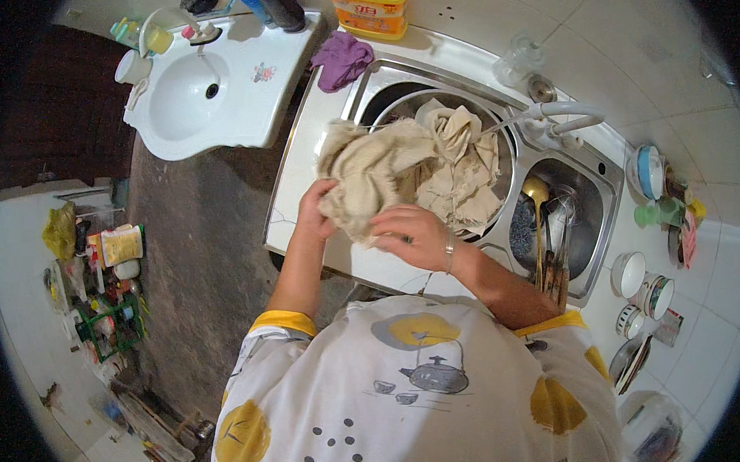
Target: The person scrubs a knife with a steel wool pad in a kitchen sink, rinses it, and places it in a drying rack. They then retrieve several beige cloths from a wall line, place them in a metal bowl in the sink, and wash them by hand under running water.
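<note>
A bunched beige cloth (372, 168) is gripped between my two hands over the left edge of the sink. My left hand (315, 211) closes on its left side, fingers partly hidden by the folds. At the cloth's lower right, my right hand (413, 235) has its fingers bent over the fabric, with a bracelet on the wrist. More crumpled beige cloth (465, 182) lies in a round metal basin (508, 159) set in the left sink bowl. Whether it is one piece with the cloth in my hands, I cannot tell.
A white faucet (568, 116) reaches over the basin. The right sink bowl (592, 226) holds a golden ladle (536, 189) and other utensils. A purple cloth (343, 61) and yellow jug (366, 9) sit behind; a white washbasin (251, 112) stands left, bowls (629, 275) right.
</note>
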### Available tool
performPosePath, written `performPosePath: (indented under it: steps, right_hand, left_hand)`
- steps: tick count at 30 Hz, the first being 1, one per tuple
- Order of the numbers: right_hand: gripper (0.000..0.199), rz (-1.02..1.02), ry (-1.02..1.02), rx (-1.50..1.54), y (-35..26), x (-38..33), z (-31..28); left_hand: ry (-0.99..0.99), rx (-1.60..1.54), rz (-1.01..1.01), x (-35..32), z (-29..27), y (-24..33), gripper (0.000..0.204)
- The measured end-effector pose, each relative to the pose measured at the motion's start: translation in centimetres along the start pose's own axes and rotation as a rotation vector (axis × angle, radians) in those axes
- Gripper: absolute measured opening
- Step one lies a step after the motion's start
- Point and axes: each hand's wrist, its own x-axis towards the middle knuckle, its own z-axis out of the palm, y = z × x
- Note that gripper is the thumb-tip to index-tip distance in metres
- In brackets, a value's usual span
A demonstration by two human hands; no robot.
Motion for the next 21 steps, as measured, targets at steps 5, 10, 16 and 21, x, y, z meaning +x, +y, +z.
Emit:
performPosePath:
  steps: [5, 10, 16, 21]
  right_hand:
    - [0.036, 0.688, 0.48, 0.412, 2.8, -3.4, 1.1]
    - [0.032, 0.897, 0.465, 1.523, 3.1, 0.2, -0.5]
    - [0.022, 0.617, 0.63, 0.998, 6.6, 1.7, -3.0]
    - [0.02, 0.502, 0.729, 1.109, 5.4, 2.3, -4.8]
  left_hand:
    - [-0.073, -0.437, -0.024, -1.2, -3.4, 0.4, 0.044]
    - [-0.074, -0.217, -0.083, -2.6, 0.4, 0.8, 0.045]
    - [-0.001, -0.097, 0.158, -3.3, -0.4, 2.8, 0.048]
    - [-0.05, 0.016, 0.429, -5.0, -0.8, 5.7, 0.044]
